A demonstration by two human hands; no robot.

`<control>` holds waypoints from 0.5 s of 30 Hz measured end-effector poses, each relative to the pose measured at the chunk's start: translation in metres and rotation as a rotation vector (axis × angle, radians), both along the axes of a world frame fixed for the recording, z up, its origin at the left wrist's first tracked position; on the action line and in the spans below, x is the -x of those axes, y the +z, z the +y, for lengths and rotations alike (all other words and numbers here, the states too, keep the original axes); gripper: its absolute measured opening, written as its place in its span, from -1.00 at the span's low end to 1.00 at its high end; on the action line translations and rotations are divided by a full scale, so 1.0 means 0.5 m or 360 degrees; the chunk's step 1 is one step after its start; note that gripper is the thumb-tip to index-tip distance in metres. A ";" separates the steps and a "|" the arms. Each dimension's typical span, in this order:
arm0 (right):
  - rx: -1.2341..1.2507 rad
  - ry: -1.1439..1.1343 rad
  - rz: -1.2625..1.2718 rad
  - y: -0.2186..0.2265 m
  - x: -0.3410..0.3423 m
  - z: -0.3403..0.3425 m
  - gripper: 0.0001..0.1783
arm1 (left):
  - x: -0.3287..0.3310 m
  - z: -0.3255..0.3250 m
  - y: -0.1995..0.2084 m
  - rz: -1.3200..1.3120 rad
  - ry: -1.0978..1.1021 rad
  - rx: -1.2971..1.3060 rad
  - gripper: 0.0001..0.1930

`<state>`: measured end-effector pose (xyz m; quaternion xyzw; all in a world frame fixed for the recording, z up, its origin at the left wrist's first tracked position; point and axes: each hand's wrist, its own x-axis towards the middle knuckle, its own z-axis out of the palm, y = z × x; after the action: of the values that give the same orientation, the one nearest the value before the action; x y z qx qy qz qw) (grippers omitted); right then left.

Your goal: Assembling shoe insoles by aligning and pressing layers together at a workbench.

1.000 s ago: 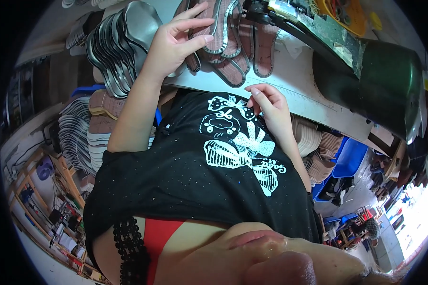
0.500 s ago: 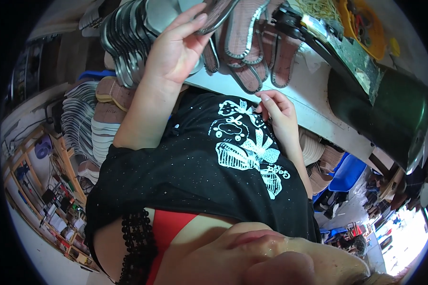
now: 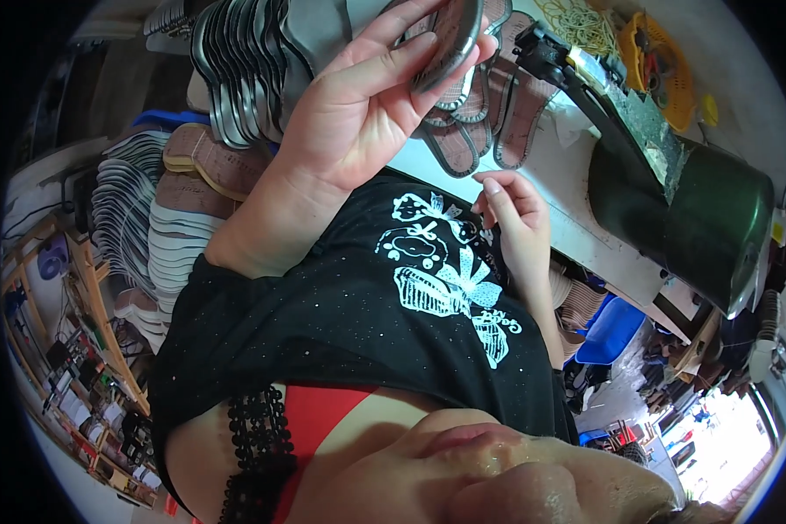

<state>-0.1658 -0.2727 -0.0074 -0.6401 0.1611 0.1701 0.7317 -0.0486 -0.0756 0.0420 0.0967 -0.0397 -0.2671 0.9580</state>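
My left hand (image 3: 349, 118) is raised over the worktable, its fingers and thumb wrapped round a brownish-pink insole (image 3: 454, 48) with a shiny dark edging. Part of that insole runs out past the top of the picture. Several similar edged insoles (image 3: 515, 127) lie overlapping on the white tabletop (image 3: 415, 166) beneath and beyond it. Close to the table's near edge, my right hand (image 3: 520, 214) has its thumb and fingers curled together just by the tip of a lying insole. Whether anything small is between those fingers is hidden.
A row of dark grey soles (image 3: 240, 79) stands left of my left hand. Below it are stacks of pale-edged soles (image 3: 183, 223). On the right are a sewing-machine-like black arm (image 3: 576, 83), a dark green rounded housing (image 3: 707, 218), a yellow basket (image 3: 664, 74) and a blue bin (image 3: 611, 332).
My left hand has moved right and nearer, carrying the insole across the loose ones and tilting it. My right hand has stayed nearly in place.
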 end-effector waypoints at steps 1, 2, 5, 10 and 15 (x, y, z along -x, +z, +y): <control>0.0037 -0.0007 -0.0122 0.023 -0.006 0.003 -0.81 | 0.010 -0.005 0.005 -0.0003 0.0004 0.0007 -0.41; 0.0074 -0.0016 -0.0244 0.044 -0.011 0.004 -0.80 | 0.022 -0.011 0.012 -0.0063 0.0100 -0.0264 -0.37; 0.0073 -0.0123 -0.0679 0.107 -0.023 0.017 -0.79 | 0.038 -0.032 0.033 -0.0306 0.0233 -0.0522 -0.29; 0.0450 -0.0174 -0.1279 0.136 -0.060 0.045 -0.65 | 0.060 -0.054 0.076 -0.0467 0.0337 -0.0869 -0.18; 0.0395 -0.0375 -0.1145 0.118 -0.046 0.060 -0.76 | 0.078 -0.053 0.027 -0.0701 0.0640 -0.1248 -0.31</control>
<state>-0.1429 -0.2425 0.0518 -0.7195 -0.0140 -0.1709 0.6730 -0.0878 -0.1023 0.0553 0.5100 -0.1183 -0.0450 0.8508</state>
